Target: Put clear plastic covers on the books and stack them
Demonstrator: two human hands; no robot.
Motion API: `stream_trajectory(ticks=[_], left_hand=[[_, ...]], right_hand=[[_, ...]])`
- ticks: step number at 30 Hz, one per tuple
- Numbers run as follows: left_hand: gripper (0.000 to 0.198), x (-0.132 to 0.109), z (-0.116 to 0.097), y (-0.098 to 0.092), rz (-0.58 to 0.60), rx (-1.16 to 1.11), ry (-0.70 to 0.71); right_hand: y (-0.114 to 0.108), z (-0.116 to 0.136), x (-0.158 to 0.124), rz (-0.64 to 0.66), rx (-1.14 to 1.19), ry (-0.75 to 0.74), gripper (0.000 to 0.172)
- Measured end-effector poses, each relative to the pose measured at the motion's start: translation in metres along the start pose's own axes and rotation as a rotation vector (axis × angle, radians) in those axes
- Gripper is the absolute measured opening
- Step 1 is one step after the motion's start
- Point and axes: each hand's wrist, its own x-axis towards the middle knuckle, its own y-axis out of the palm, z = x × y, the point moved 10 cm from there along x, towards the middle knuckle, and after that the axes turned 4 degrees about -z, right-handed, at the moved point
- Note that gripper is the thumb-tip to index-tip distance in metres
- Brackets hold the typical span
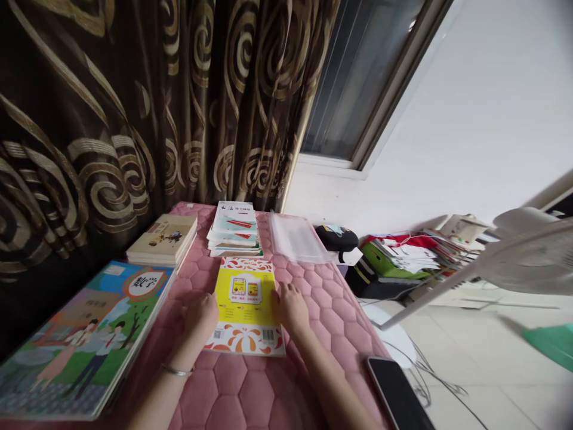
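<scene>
A yellow-and-white book [242,337] with orange petal patterns lies back cover up on the pink quilted table cover, a barcode near its lower edge. My left hand [203,315], with a bracelet at the wrist, is closed at the book's left edge. At the right edge my right hand [292,306] grips the book with bent fingers. The undersides of the fingers are hidden. Just beyond the book stands a stack of white-and-teal books [235,227].
To the left are a stack topped by a maths textbook [102,334] and a beige stack of books [163,236]. Clear plastic sleeves [298,239] lie at the back right, and a phone [398,394] at the right edge. A white fan [430,298] stands beside the table.
</scene>
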Motion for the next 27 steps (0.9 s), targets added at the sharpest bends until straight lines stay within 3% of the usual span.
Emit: stream_trajectory(ticks=[4, 11, 16, 18, 23, 27], left_hand=[[0.046, -0.006, 0.001, 0.000, 0.020, 0.013, -0.052], [0.055, -0.014, -0.002, -0.004, 0.044, 0.018, -0.071], [0.047, -0.024, -0.015, -0.022, -0.183, 0.171, -0.024], [0.045, -0.027, -0.026, -0.018, -0.230, 0.196, 0.057], [0.049, -0.025, -0.035, 0.001, -0.157, 0.128, 0.169], [0.050, -0.022, -0.029, 0.002, -0.084, 0.114, 0.190]], right_hand=[[0.005, 0.025, -0.010, -0.009, 0.029, -0.158, 0.048], [0.020, 0.018, -0.014, 0.001, 0.029, -0.138, 0.049], [0.022, 0.018, -0.017, 0.033, 0.005, -0.088, 0.051], [0.024, 0.018, -0.017, 0.048, -0.001, -0.066, 0.052], [0.031, 0.021, -0.016, 0.054, 0.023, -0.160, 0.054], [0.040, 0.024, -0.019, 0.179, 0.125, -0.302, 0.058]])
